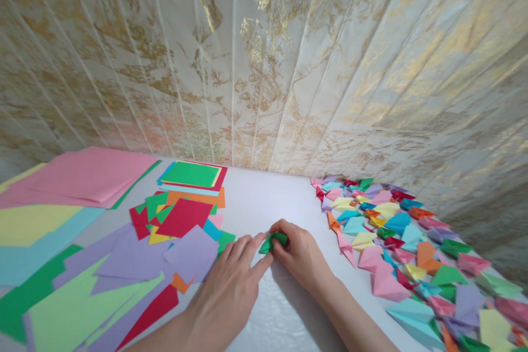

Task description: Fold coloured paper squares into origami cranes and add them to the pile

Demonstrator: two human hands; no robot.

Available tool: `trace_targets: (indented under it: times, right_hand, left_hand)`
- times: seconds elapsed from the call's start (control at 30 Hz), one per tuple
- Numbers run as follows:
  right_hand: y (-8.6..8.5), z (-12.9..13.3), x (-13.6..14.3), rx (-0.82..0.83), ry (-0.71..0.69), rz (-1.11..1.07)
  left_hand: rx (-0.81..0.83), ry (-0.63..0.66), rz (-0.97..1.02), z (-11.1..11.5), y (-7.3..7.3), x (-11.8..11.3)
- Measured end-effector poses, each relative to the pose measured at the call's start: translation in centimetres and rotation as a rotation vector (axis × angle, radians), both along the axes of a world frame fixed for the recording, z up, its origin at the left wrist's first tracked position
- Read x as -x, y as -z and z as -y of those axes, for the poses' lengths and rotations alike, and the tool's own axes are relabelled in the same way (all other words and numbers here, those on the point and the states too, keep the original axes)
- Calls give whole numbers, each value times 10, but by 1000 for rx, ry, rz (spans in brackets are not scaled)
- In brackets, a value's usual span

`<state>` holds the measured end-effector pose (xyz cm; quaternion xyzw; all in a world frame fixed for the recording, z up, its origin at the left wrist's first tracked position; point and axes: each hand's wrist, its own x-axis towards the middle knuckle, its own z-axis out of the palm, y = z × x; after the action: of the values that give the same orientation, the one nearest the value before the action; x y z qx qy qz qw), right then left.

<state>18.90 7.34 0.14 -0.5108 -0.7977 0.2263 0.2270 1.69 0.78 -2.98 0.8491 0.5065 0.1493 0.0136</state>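
Observation:
A small piece of folded green paper (271, 243) lies between my two hands at the middle of the white table. My right hand (297, 253) is closed on its right end, with the thumb and index finger pinching it. From the other side, my left hand (237, 269) reaches in, its thumb and index fingertip at the paper's left end. The left hand's remaining fingers are bent together, and its palm side is hidden. Close to the left hand are loose purple sheets (192, 253) and a small orange scrap (180, 282).
Many folded paper pieces (398, 223) in mixed colours cover the table's right side. Large pink sheets (91, 176) and light green sheets (70, 308) spread over the left. A stack topped with green paper (192, 174) sits at the back, near a patterned curtain (231, 66).

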Motion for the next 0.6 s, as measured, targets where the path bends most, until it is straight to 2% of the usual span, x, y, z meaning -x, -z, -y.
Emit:
trace_targets:
  times: [0.1, 0.33, 0.43, 0.6]
  right_hand:
    - [2, 1, 2, -41, 11, 50]
    - [8, 2, 1, -195, -88, 8]
    - [8, -1, -1, -165, -120, -40]
    - [6, -6, -8, -17, -123, -165]
  left_hand:
    - [-31, -8, -11, 1, 5, -1]
    - [-31, -11, -36, -1, 10, -2]
    - [-59, -12, -35, -2, 12, -2]
    - [-77, 1, -42, 0, 11, -2]
